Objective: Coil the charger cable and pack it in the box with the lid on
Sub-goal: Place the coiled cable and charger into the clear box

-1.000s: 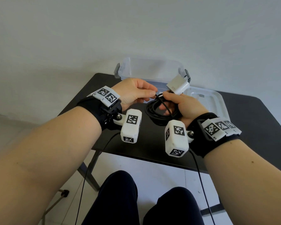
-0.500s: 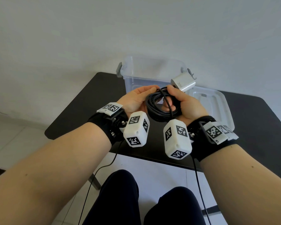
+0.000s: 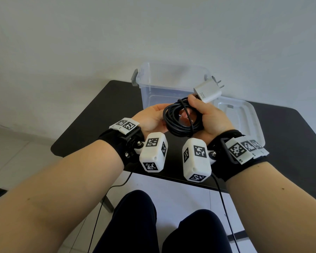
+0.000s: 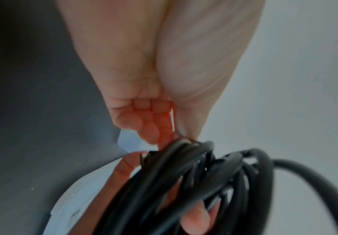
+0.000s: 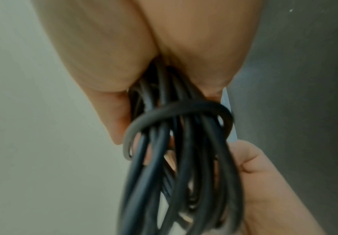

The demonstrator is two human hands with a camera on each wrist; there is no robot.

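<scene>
Nearest to me are my knees in dark trousers, with pale floor tiles between them and the near edge of the black table. Thin leads hang from the white marker-covered cameras strapped under both my wrists.

Above the table's near part I hold the coiled black charger cable between both hands, clear of the tabletop. My right hand grips the right side of the coil: its fingers are curled through the loops and the thumb presses over them from above, with one strand wound crosswise round the bundle, as the right wrist view shows. My left hand lies palm up at the coil's left side. In the left wrist view its fingers are curled in toward the palm with the tips at the loops; I cannot tell whether they actually clasp the cable or only rest against it.

The white charger plug, marked 30W, sticks up just beyond my right thumb, prongs pointing up and to the right.

Farther off, the clear plastic box stands open on the table's far edge by the wall. Its clear lid lies flat on the table to its right, just beyond my right hand.
</scene>
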